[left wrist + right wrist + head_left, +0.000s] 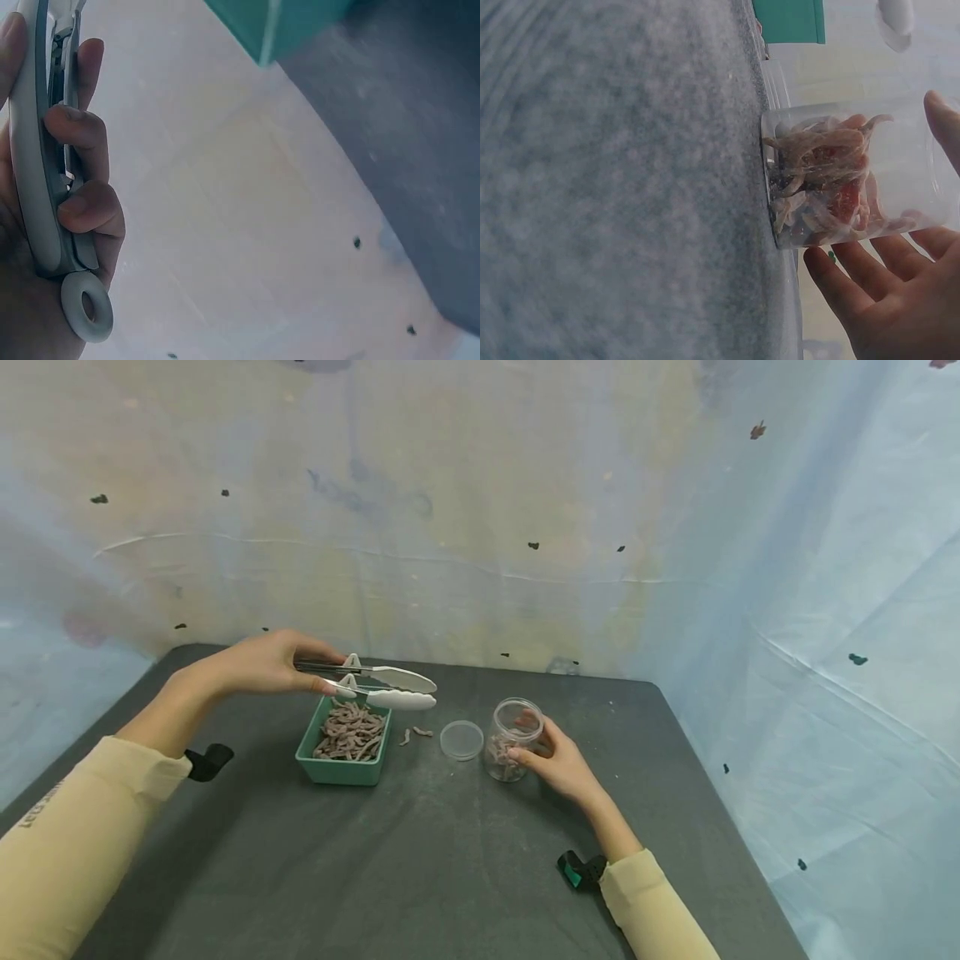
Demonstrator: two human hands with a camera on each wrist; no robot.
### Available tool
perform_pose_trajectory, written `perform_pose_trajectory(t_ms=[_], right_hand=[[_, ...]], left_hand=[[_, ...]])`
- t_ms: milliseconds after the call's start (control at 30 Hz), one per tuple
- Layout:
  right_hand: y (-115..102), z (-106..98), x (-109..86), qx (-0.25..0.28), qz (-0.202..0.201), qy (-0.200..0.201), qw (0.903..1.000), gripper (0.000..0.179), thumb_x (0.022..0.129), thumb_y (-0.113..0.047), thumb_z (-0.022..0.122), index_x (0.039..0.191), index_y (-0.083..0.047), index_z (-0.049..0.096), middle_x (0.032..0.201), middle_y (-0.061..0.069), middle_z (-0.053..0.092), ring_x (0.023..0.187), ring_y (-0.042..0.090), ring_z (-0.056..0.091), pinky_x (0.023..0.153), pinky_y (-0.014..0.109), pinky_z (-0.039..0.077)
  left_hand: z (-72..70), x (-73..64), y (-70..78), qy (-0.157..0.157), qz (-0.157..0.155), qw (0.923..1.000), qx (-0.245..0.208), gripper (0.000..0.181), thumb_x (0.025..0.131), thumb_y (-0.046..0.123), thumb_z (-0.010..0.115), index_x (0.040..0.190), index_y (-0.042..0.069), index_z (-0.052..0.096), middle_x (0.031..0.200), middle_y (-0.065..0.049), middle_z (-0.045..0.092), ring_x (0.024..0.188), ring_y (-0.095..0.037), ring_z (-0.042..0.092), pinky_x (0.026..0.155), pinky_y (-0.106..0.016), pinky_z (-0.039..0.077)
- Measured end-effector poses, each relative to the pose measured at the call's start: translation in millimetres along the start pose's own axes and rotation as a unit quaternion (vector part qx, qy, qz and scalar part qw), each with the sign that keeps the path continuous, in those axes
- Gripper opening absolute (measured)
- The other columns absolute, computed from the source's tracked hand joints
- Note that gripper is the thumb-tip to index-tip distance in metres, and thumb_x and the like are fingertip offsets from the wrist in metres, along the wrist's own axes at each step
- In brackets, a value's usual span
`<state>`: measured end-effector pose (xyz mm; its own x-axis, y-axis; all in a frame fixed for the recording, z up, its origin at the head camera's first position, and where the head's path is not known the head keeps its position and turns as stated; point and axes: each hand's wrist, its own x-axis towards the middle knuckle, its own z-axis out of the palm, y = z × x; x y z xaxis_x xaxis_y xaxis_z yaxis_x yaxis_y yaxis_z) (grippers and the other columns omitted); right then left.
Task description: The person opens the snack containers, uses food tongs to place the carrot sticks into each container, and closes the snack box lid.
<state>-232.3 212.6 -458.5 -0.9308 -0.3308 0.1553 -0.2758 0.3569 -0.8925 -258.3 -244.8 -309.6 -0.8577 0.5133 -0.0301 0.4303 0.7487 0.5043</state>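
My left hand grips a pair of tongs with pale scalloped heads, above the back of a green rectangular container. The heads stand slightly apart, with nothing visible between them. In the left wrist view my fingers curl round the tongs' grey handle, which has a ring at its end. Brownish-pink, worm-like strips fill much of the container. With its thumb and fingers around it, my right hand holds a clear jar upright on the table. Similar strips lie inside the jar's lower part.
A round translucent lid lies flat just left of the jar. Two loose strips rest between container and lid. The dark grey table ends at the back and right against hanging pale sheeting.
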Motion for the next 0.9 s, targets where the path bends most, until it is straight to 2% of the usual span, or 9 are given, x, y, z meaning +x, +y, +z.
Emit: perform_pose_trajectory(t_ms=[200,433,633,900], right_hand=[[0,0,0.0,0.008,0.001,-0.003,1.0000,0.073,0.099,-0.020,0.075,0.161,-0.015,0.037,0.157,0.014,0.048,0.139,0.037,0.052,0.107,0.053,0.049],[-1,-2,-0.8,0.009,-0.001,0.001,1.0000,0.074,0.099,-0.019,0.075,0.161,-0.012,0.036,0.157,0.015,0.048,0.140,0.038,0.052,0.108,0.054,0.049],[0,-2,-1.2,0.007,0.002,0.000,1.0000,0.073,0.099,-0.021,0.075,0.161,-0.016,0.037,0.157,0.014,0.049,0.141,0.037,0.051,0.109,0.054,0.047],[0,-2,-0.9,0.009,0.000,-0.001,1.0000,0.073,0.099,-0.021,0.075,0.161,-0.015,0.036,0.157,0.014,0.048,0.140,0.037,0.051,0.109,0.055,0.047]], left_hand=[[-8.8,-17.7,-13.9,0.007,-0.016,0.9987,0.048,0.063,0.093,0.048,0.077,0.142,0.011,0.065,0.143,-0.017,0.063,0.131,-0.044,0.057,0.097,-0.063,0.050],[-12.8,-34.1,-28.2,0.006,-0.025,0.9967,0.077,0.067,0.091,0.052,0.078,0.142,0.011,0.065,0.140,-0.016,0.064,0.128,-0.045,0.059,0.093,-0.062,0.052],[-12.7,-43.5,-31.1,-0.007,-0.045,0.9932,0.107,0.075,0.085,0.059,0.080,0.142,0.012,0.065,0.138,-0.017,0.066,0.124,-0.046,0.061,0.088,-0.061,0.054],[-10.7,-44.3,-24.6,-0.036,-0.051,0.9869,0.149,0.081,0.081,0.062,0.081,0.143,0.012,0.064,0.138,-0.018,0.065,0.117,-0.043,0.065,0.072,-0.051,0.056]])
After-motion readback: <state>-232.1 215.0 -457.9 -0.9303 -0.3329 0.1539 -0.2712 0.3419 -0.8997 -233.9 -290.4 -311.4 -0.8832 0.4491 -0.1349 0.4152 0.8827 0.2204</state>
